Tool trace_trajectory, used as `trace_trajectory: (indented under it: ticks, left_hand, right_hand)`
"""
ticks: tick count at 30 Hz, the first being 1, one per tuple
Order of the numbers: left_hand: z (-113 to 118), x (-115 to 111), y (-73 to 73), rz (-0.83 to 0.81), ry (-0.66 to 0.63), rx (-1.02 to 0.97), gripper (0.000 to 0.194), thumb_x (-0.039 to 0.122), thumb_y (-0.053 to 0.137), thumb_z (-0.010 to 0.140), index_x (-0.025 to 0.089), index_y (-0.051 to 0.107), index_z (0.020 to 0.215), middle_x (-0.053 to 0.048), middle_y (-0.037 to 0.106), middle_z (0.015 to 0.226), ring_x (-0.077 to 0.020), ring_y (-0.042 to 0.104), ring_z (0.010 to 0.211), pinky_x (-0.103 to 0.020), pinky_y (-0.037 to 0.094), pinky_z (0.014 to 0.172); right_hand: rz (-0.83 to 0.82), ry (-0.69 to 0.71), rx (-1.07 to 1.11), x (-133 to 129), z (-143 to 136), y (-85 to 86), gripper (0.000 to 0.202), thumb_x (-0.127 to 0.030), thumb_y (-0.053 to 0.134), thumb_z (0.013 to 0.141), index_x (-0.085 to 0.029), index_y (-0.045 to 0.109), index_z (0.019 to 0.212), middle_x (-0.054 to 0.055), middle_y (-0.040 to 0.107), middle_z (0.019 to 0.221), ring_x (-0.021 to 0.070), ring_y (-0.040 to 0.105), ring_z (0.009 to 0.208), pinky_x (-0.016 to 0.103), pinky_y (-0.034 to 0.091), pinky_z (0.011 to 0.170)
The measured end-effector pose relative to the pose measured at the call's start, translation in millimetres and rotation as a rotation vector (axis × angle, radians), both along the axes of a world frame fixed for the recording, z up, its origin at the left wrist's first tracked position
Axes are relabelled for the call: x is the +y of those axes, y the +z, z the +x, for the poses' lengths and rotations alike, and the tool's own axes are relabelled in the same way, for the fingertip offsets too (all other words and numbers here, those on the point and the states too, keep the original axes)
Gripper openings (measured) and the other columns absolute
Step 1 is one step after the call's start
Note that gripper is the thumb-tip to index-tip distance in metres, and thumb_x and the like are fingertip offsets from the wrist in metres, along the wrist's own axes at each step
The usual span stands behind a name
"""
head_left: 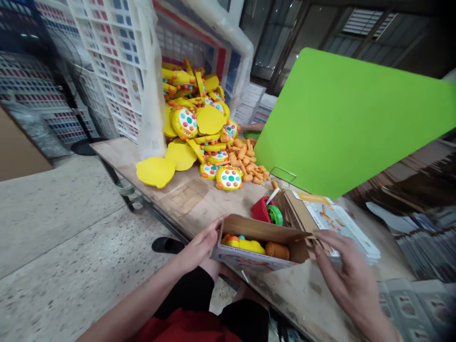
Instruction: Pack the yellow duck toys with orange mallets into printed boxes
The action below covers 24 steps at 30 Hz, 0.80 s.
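Observation:
An open cardboard box with printed sides sits at the table's front edge, its mouth facing up. Inside lie a yellow duck-shaped toy and an orange hammer piece. My left hand grips the box's left end. At the right end, my right hand has its fingers on the box's flap. Just behind the box stands a red container with a green tape roll. Flat printed cartons are stacked to the right.
Yellow toys spill from a tipped crate at the back, beside several orange hammers. A green board stands at the back right. White crates rise at the left; grey packs lie lower right.

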State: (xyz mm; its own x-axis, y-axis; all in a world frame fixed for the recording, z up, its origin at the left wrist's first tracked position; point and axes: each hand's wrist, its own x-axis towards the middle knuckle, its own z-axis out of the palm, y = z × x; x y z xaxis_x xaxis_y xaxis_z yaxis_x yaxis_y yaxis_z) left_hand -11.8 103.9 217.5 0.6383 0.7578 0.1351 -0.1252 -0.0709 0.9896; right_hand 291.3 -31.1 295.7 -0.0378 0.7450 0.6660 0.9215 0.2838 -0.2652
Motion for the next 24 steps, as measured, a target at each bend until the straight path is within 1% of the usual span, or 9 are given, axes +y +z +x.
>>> trace_trajectory:
  ticks: [2, 5, 9, 11, 13, 16, 19, 21, 24]
  left_hand:
    - [5, -2, 2.8, -0.056, 0.022, -0.035, 0.077, 0.075, 0.035, 0.096, 0.019, 0.047, 0.148, -0.014, 0.051, 0.153, -0.0339, 0.041, 0.145, -0.048, 0.034, 0.12]
    - [13, -3, 7.9, -0.104, 0.015, -0.034, 0.059, 0.057, 0.053, 0.098, 0.021, 0.048, 0.144, -0.012, 0.057, 0.146, -0.0321, 0.05, 0.138, -0.046, 0.043, 0.113]
    - [18, 0, 12.3, -0.102, 0.01, 0.032, 0.052, 0.033, 0.063, 0.093, 0.022, 0.047, 0.141, -0.009, 0.063, 0.136, -0.0287, 0.059, 0.127, -0.045, 0.049, 0.106]
    - [17, 4, 13.6, -0.044, 0.016, 0.052, 0.054, 0.03, 0.063, 0.093, 0.023, 0.046, 0.143, -0.009, 0.064, 0.134, -0.0276, 0.061, 0.123, -0.045, 0.05, 0.104]
    - [11, 9, 16.3, 0.043, -0.004, 0.055, 0.046, 0.031, 0.067, 0.091, 0.024, 0.056, 0.135, -0.008, 0.065, 0.132, -0.0275, 0.061, 0.123, -0.045, 0.049, 0.105]
    - [0, 16, 24.2, 0.372, -0.069, 0.095, 0.023, 0.031, 0.071, 0.091, 0.025, 0.073, 0.113, -0.008, 0.069, 0.129, -0.0267, 0.059, 0.127, -0.045, 0.045, 0.11]
    - [-6, 16, 31.6, 0.732, -0.083, 0.196, 0.032, 0.041, 0.075, 0.09, 0.026, 0.071, 0.118, -0.01, 0.067, 0.134, -0.0282, 0.056, 0.132, -0.048, 0.045, 0.111]
    - [-7, 12, 33.1, 0.821, -0.049, 0.267, 0.04, 0.045, 0.076, 0.088, 0.025, 0.068, 0.12, -0.012, 0.064, 0.137, -0.0297, 0.054, 0.134, -0.049, 0.046, 0.111]
    - [-3, 6, 30.8, 0.917, 0.02, 0.336, 0.03, 0.039, 0.069, 0.094, 0.022, 0.065, 0.119, -0.014, 0.064, 0.136, -0.0282, 0.056, 0.132, -0.047, 0.049, 0.109]
  right_hand:
    - [0.08, -0.193, 0.502, -4, 4, -31.7, 0.041, -0.031, 0.068, 0.091, -0.026, 0.059, 0.131, 0.008, 0.066, 0.121, 0.0228, 0.062, 0.115, 0.044, 0.046, 0.106]
    - [-0.091, -0.17, 1.127, -2, 2, -77.6, 0.051, -0.049, 0.073, 0.085, -0.03, 0.06, 0.13, 0.007, 0.066, 0.129, 0.0257, 0.062, 0.121, 0.047, 0.049, 0.105]
    - [-0.345, -0.006, 1.42, 9, -9, -99.3, 0.046, -0.053, 0.077, 0.079, -0.032, 0.068, 0.118, 0.006, 0.069, 0.132, 0.0289, 0.066, 0.118, 0.045, 0.057, 0.095]
    - [-0.362, 0.036, 1.353, 11, -10, -93.7, 0.043, -0.048, 0.077, 0.081, -0.032, 0.067, 0.12, 0.006, 0.068, 0.133, 0.0274, 0.067, 0.117, 0.042, 0.058, 0.092]
    - [-0.337, 0.074, 1.205, 8, -5, -83.6, 0.037, -0.043, 0.075, 0.085, -0.032, 0.067, 0.119, 0.007, 0.068, 0.133, 0.0257, 0.065, 0.12, 0.04, 0.057, 0.094]
    - [-0.28, 0.154, 0.754, -1, 8, -68.0, 0.023, -0.036, 0.07, 0.09, -0.031, 0.071, 0.113, 0.007, 0.068, 0.132, 0.0243, 0.063, 0.124, 0.039, 0.053, 0.102]
    - [-0.237, 0.203, 0.26, -10, 17, -57.3, 0.034, -0.035, 0.065, 0.095, -0.032, 0.064, 0.129, 0.009, 0.062, 0.142, 0.0241, 0.06, 0.13, 0.042, 0.05, 0.108]
    - [-0.226, 0.203, 0.08, -13, 17, -53.8, 0.041, -0.036, 0.062, 0.097, -0.029, 0.057, 0.137, 0.011, 0.057, 0.147, 0.0257, 0.055, 0.135, 0.046, 0.049, 0.109]
    - [-0.185, 0.155, -0.085, -11, 12, -52.5, 0.04, -0.032, 0.062, 0.097, -0.023, 0.054, 0.135, 0.014, 0.059, 0.145, 0.0281, 0.052, 0.138, 0.052, 0.049, 0.108]
